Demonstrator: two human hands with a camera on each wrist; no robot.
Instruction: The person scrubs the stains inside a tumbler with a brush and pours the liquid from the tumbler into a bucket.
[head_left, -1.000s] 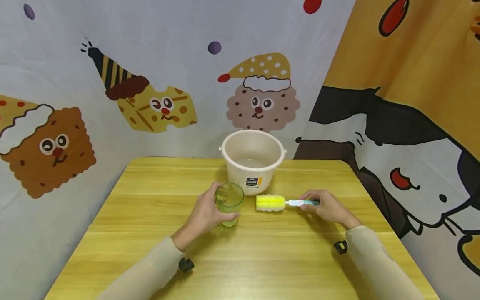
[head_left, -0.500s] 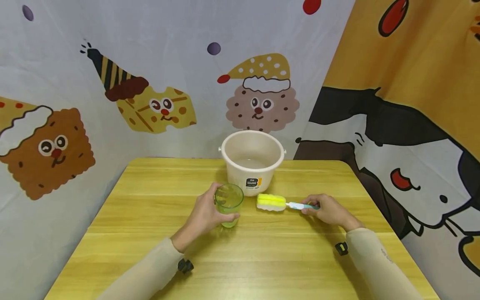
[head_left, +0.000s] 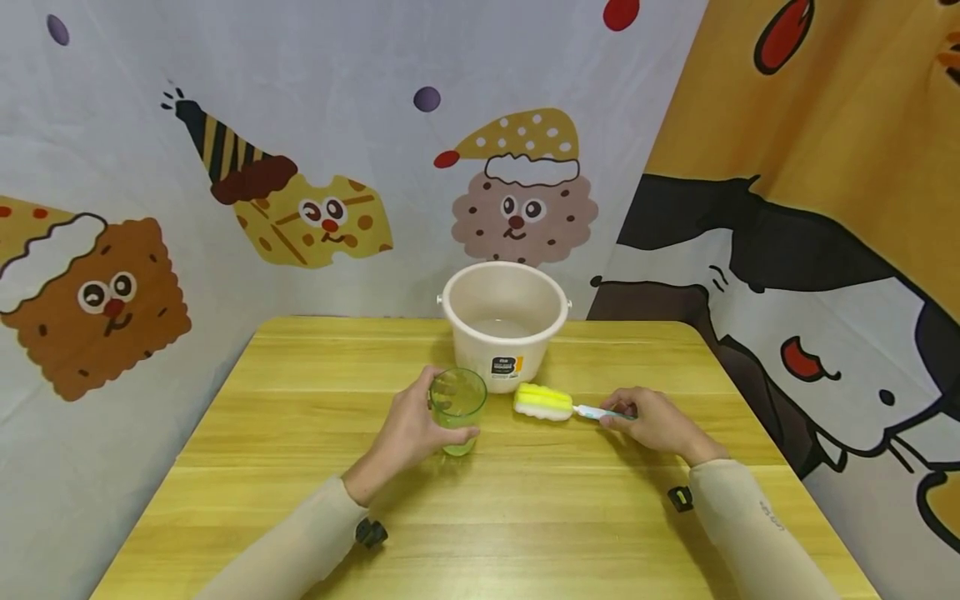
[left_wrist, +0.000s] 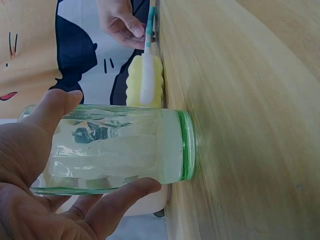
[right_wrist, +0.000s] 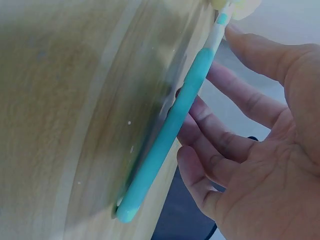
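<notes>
My left hand [head_left: 408, 423] holds a clear green drinking glass [head_left: 459, 400], thumb on the near side. The glass stands upright on the table, and its base [left_wrist: 186, 145] meets the wood in the left wrist view. To its right lies a sponge bottle brush [head_left: 543, 402], with a yellow-and-white head and a slim handle. My right hand [head_left: 654, 423] pinches the handle near its neck. In the right wrist view, the teal handle [right_wrist: 172, 120] slants with its end close to the wood, and the fingers [right_wrist: 220, 135] are behind it.
A cream bucket [head_left: 502, 346] with a dark label stands just behind the glass and brush, at the table's [head_left: 525, 517] back. A cartoon-printed cloth [head_left: 337, 92] hangs behind and beside the table.
The brush has turned slightly, its head tilting away from me, and its white side shows more. My right hand has shifted slightly down with the handle. My left hand and the glass stay put.
</notes>
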